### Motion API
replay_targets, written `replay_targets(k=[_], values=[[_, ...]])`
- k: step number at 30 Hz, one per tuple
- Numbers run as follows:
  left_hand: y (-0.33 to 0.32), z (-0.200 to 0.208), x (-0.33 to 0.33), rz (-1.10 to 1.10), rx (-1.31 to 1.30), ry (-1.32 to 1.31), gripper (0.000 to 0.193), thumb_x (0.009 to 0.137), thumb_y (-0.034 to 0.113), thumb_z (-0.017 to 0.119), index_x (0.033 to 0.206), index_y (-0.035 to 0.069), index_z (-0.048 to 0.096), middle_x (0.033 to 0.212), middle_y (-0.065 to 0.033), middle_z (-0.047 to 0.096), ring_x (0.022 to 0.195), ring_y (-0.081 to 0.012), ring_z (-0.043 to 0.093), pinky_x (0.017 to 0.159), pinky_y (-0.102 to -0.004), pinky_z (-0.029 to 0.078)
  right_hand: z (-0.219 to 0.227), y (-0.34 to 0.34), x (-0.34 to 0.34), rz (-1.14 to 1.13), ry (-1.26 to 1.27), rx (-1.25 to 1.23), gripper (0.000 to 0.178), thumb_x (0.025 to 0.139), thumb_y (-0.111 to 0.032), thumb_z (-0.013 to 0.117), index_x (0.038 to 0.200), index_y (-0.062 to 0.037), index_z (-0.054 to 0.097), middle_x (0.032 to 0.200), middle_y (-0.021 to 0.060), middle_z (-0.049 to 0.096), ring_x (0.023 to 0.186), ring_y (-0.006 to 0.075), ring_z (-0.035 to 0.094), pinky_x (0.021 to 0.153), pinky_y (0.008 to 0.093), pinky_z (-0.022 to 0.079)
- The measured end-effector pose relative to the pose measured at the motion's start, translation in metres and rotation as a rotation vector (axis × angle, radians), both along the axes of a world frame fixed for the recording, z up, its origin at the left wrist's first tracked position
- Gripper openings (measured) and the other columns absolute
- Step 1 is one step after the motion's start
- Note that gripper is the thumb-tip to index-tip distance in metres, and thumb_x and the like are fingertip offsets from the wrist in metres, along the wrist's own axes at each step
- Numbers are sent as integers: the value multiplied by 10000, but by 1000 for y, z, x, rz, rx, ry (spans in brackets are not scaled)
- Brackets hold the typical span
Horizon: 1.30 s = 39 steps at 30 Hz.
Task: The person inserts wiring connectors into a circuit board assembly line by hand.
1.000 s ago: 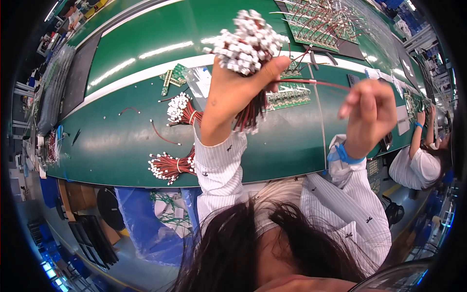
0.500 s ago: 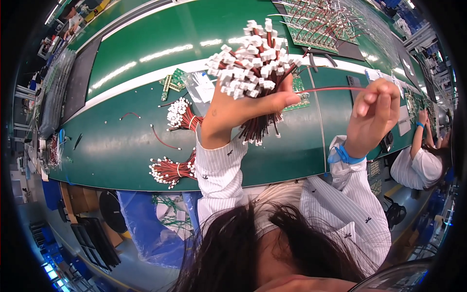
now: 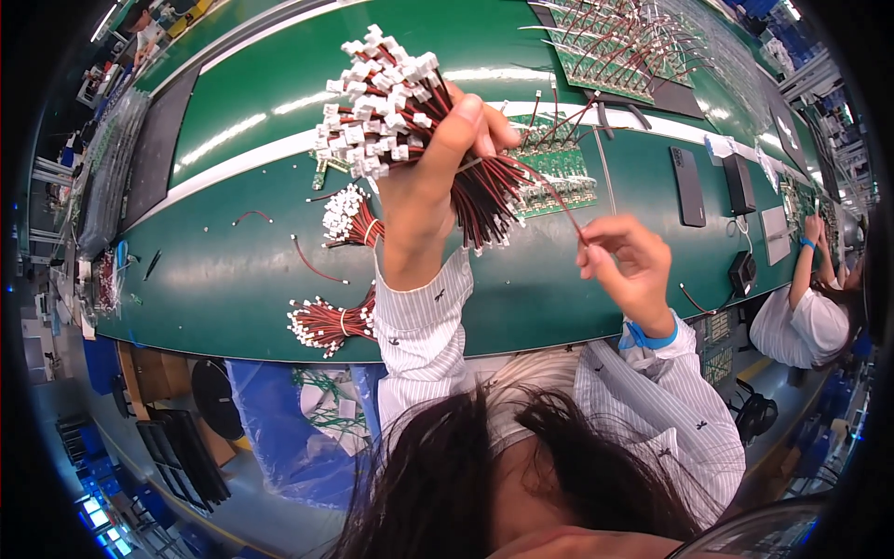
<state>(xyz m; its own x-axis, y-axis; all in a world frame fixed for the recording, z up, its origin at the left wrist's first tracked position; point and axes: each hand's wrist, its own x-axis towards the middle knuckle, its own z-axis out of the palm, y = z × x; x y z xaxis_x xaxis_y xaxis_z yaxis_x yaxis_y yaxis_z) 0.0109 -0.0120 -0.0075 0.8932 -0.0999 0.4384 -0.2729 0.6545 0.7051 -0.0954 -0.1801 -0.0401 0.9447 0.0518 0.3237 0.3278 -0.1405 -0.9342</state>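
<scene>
My left hand (image 3: 428, 186) is wrapped round a thick bundle of red and black cables (image 3: 484, 200) with white plug connectors at the ends. The bundle is raised above the green table (image 3: 521, 307) and tilts up to the left. My right hand (image 3: 629, 265), with a blue band at its wrist, pinches the end of one red-black cable (image 3: 559, 200) that runs from the bundle. Left of my left forearm lie two more tied bundles, an upper cable bundle (image 3: 354, 219) and a lower cable bundle (image 3: 335, 321).
Behind the bundle lies a green circuit board (image 3: 563, 168) with wires. More wired boards (image 3: 605, 47) lie at the back right. A dark phone (image 3: 687, 186) and a black box (image 3: 740, 184) rest at the right, near a co-worker (image 3: 805, 312). Loose cables (image 3: 317, 261) lie at the left.
My left hand has turned the bundle, so its white connectors now lean further left. My right hand has come down and to the left, and the cable in it now slopes downward.
</scene>
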Motion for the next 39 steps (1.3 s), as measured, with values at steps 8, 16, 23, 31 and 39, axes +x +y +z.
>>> replay_targets(k=[8,16,23,31,39], values=[[-1,5,-9,-75,63,12,136,767,50,497,866,47,405,519,-22,391,389,-122,405,411,-247,323,-16,10,3,75,98,-153,136,731,5,569,864,24,551,731,62,586,639,106,569,593,223,458],[1,2,-5,-5,38,-74,165,764,103,531,640,35,447,516,-47,456,507,-137,487,496,-246,400,-12,13,6,58,93,-230,78,727,7,573,784,27,523,662,49,557,589,93,547,543,223,434],[5,-5,6,-255,-143,-180,84,758,111,423,776,78,348,431,26,332,552,-125,385,562,-229,314,-9,2,1,161,339,92,60,778,-12,535,818,3,492,685,26,521,586,77,512,530,208,421],[4,-5,8,-320,-281,-167,187,717,145,460,821,92,313,476,1,351,637,-152,375,648,-295,328,-2,0,-3,251,309,372,61,807,-33,507,822,13,469,683,49,495,575,94,492,510,219,416],[5,-8,10,-405,-275,-198,177,744,156,456,844,106,319,461,31,303,581,-136,381,623,-278,309,-4,1,0,278,306,363,51,809,-27,494,828,13,468,695,52,493,584,99,494,518,218,417]])
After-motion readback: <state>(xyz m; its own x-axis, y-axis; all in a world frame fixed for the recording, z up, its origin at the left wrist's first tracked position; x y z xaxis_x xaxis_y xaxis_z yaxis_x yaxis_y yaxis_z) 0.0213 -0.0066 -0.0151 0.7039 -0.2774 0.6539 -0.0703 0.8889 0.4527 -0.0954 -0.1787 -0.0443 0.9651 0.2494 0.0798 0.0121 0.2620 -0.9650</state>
